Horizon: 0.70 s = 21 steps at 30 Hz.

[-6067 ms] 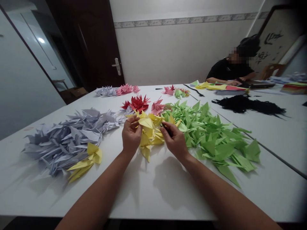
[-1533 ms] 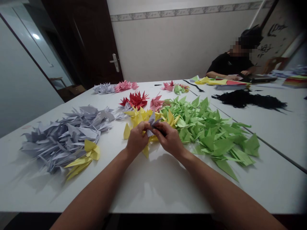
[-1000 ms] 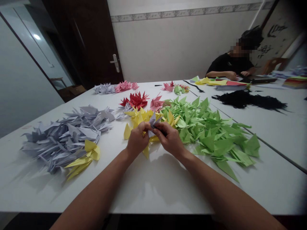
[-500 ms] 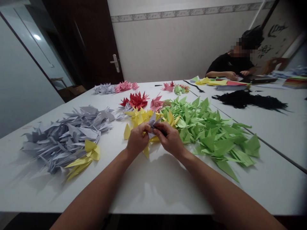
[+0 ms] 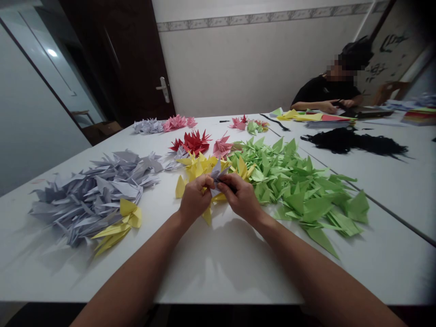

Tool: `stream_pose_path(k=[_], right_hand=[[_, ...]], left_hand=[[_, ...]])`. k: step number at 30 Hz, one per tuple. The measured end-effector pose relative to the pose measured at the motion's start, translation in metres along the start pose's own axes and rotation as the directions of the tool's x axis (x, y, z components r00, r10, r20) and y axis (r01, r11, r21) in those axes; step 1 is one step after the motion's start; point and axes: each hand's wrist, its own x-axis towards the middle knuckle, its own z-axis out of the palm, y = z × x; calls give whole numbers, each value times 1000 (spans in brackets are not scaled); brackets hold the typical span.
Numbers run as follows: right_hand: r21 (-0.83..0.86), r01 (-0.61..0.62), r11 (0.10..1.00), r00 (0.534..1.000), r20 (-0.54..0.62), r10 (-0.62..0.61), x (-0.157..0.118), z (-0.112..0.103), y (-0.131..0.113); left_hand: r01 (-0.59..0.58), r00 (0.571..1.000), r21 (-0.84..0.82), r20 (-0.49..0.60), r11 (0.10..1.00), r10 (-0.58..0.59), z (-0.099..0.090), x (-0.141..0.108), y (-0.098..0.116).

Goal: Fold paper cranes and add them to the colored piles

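Note:
Between my two hands is a pale lilac-grey folded paper piece (image 5: 218,171), its points sticking up above the fingers. My left hand (image 5: 197,195) pinches it from the left, thumb and fingers closed. My right hand (image 5: 240,195) pinches it from the right, thumb near the left thumb. The paper's lower part is mostly hidden by the fingers. Just behind the hands lie yellow folded papers (image 5: 199,164). A large heap of green folded papers (image 5: 289,181) spreads to the right, and a heap of grey folded papers (image 5: 98,195) lies to the left.
On the white table (image 5: 218,263) lie yellow pieces (image 5: 126,222) beside the grey heap, red folded papers (image 5: 192,143), pink ones (image 5: 222,146) and a bundle of black strands (image 5: 354,141). Across the table at right sits a person (image 5: 327,93) near stacked paper sheets (image 5: 316,118).
My hands and the grey paper have hardly moved. The person across the table has shifted their hands slightly.

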Motion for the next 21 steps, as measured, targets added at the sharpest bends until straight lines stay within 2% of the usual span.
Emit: stream_pose_path(k=[5, 15, 21], right_hand=[[0, 6, 1000, 1000, 0, -6, 0, 0, 0], [26, 3, 1000, 1000, 1, -3, 0, -1, -1], [28, 1, 1000, 1000, -1, -1, 0, -1, -2]], left_hand=[[31, 999, 5, 15, 1000, -31, -1, 0, 0], [-1, 1000, -13, -10, 1000, 1, 0, 0, -1], [21, 1000, -23, 1, 1000, -21, 0, 0, 0]])
